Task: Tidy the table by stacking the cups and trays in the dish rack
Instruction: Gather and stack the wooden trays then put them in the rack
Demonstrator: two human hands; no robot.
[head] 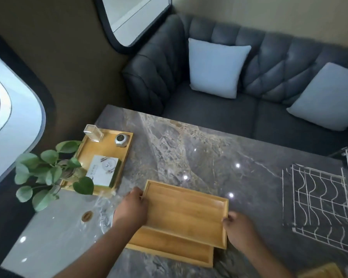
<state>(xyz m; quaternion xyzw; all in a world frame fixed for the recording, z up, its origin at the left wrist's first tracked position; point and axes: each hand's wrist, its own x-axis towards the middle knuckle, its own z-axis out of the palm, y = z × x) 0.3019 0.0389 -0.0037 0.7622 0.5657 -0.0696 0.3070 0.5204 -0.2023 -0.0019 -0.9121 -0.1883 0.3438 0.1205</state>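
Sofa of dark grey leather is the biggest thing; it stands well beyond the upper tray, on its far side, and carries two pale cushions. Next in size is the table, a grey marble top that lies under the upper tray and bears all the smaller things. A dish rack of white wire stands to the right of the upper tray, apart from it.

The upper tray itself is of wood and lies askew over a lower tray of the same wood, which shows out along the near side of the upper tray. Whether the two touch I cannot tell. A side tray, also wooden, is to the far left of the upper tray, well apart, and a green plant stands still further left.

The left hand grips the left short edge of the upper tray, fingers curled over the rim. The right hand grips its near right corner in the same way.

On the side tray, all to the far left of the upper tray, are a white-and-green box, a clear case and a small round silver object. Just left of the upper tray there is something clear — too blurred to name.
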